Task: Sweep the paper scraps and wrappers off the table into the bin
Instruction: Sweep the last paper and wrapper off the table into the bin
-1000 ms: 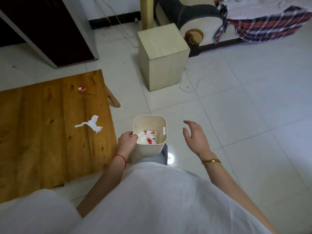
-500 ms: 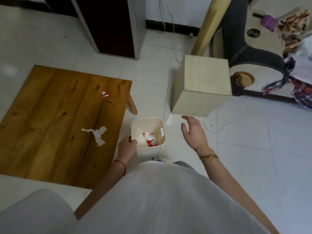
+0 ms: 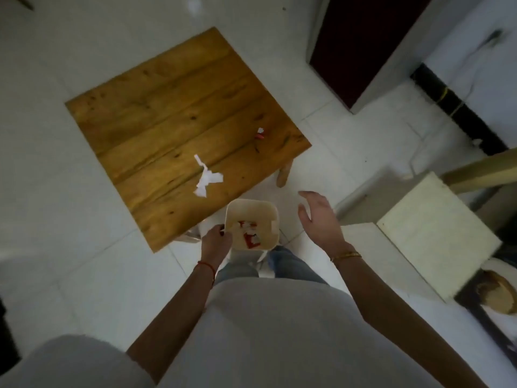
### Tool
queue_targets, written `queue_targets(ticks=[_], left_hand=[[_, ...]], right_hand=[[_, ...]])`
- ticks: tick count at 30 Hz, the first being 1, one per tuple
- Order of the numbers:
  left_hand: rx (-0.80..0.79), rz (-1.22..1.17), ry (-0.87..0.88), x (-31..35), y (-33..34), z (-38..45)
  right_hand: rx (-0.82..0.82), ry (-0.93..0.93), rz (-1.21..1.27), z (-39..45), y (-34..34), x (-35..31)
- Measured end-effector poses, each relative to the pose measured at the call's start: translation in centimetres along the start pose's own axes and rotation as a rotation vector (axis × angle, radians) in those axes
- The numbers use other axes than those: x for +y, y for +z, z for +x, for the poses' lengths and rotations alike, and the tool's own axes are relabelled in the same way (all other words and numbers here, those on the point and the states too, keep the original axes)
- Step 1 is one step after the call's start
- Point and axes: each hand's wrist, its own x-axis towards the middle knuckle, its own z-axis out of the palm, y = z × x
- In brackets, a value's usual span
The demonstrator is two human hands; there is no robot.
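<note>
Left hand (image 3: 216, 240): closed on the near-left rim of the bin, fingers curled over the edge; the bin is carried by it.
Bin (image 3: 268, 211): small cream plastic waste bin, held just off the near corner of the worktop, mouth up; red-and-white wrappers (image 3: 249, 233) and white scraps are seen inside.
Right hand (image 3: 319, 217): empty, fingers spread and loosely curved, beside the bin on its right, not touching it.
Worktop (image 3: 156, 107): low wooden table, seen from above, standing on a white tiled floor (image 3: 70, 242).
Paper scrap (image 3: 207, 177): torn white piece lying on the worktop near the near edge, not far from the bin.
Wrapper (image 3: 260, 133): small red-and-white bit, farther back near the right edge of the worktop.
Step judged: two pieces remain to be cleared.
Method advised: bin rim to be set just below the worktop edge; the scrap to be swept toward it with the flat of the right hand; light paper may flutter past if pushed fast.
Surroundings: pale wooden box (image 3: 436, 236) to the right and a dark door (image 3: 361, 43) beyond, both well apart.
Obstruction: none seen between hand and scrap.
</note>
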Motion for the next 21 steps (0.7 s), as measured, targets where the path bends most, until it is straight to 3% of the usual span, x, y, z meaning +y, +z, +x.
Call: queue_targets(ticks=[8,21], left_hand=[[0.137,-0.294,-0.235,-1.5,4.3,1.5],[0.224,-0.481,-0.414,-6.6,8.3,10.5]], right_hand=[[-0.222,-0.335,-0.047,9.0,2.2,-0.2],[-0.430,-0.578,-0.129,20.6,15.0,-5.5]])
